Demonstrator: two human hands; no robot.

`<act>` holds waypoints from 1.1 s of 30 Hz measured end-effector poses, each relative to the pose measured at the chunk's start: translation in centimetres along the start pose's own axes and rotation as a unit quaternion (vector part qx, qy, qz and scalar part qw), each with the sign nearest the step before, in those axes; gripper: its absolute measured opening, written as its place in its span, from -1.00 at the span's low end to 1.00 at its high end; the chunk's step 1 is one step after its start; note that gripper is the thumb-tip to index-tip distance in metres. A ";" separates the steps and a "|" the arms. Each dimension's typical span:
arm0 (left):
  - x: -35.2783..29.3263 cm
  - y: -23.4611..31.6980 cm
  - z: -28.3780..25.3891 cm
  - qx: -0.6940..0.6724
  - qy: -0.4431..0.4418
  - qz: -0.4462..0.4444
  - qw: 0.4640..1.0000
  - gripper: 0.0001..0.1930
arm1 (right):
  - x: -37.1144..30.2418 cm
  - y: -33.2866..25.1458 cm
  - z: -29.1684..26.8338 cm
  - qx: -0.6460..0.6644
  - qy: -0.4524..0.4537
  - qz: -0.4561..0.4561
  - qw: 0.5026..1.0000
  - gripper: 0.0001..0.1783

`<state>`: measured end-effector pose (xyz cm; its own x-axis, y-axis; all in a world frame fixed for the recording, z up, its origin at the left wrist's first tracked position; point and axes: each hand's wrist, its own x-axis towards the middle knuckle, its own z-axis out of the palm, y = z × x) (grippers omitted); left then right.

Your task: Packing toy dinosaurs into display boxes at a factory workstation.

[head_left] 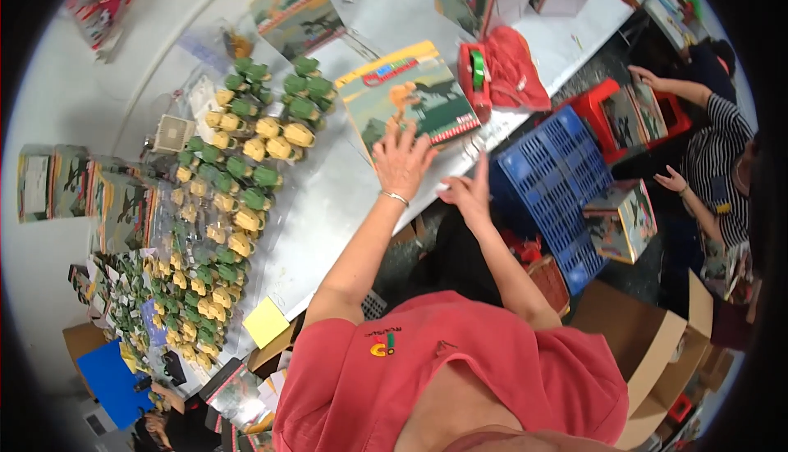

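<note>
A printed toy box [386,107] with a dinosaur picture and a yellow edge lies on the white table. My left hand [400,161] rests on its near edge, fingers spread over the printed face. Just off the table's edge, close to the box's near right corner, my right hand [469,194] is raised with its fingers apart and nothing visible in it. Beyond the box's right side stands a red tape dispenser [476,79] with a green roll, next to a crumpled red bag [515,70].
Rows of green and yellow toy figures [238,198] cover the table's left side. More printed boxes [297,15] stand at the back. To the right are a blue plastic crate [554,189], an opened cardboard carton [628,345] and a co-worker in a striped shirt [718,157] handling boxes.
</note>
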<state>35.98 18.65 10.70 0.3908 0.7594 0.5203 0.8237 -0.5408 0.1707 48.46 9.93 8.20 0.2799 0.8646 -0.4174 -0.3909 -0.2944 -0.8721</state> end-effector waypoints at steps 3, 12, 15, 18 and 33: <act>-0.3 -0.2 -1.0 -0.001 -0.012 0.010 1.000 -0.56 | 1.5 -1.5 -4.2 -0.068 0.056 -0.175 0.981 -0.17; -2.7 -3.7 0.2 -0.560 0.051 -0.324 0.761 -0.31 | 9.2 -6.6 -1.7 -0.090 -0.055 0.083 0.991 -0.45; -0.5 -2.1 -2.9 -0.587 -0.116 -0.501 0.625 -0.33 | 9.4 -6.6 -4.0 -0.048 -0.075 0.070 0.994 -0.47; -0.5 -2.7 -3.0 -0.487 -0.053 -0.437 0.754 -0.29 | 8.2 -9.9 -3.4 -0.071 -0.063 0.084 0.992 -0.50; 32.3 -22.3 -15.3 -0.427 0.273 -0.290 0.812 -0.36 | 27.6 -37.6 27.5 -0.168 -0.273 -0.259 0.911 -0.44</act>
<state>23.89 49.68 36.48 -0.3925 0.8284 0.3996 0.1289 -0.3806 0.9157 46.80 56.06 36.48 -0.1637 0.9698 0.1807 -0.0134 0.1810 -0.9834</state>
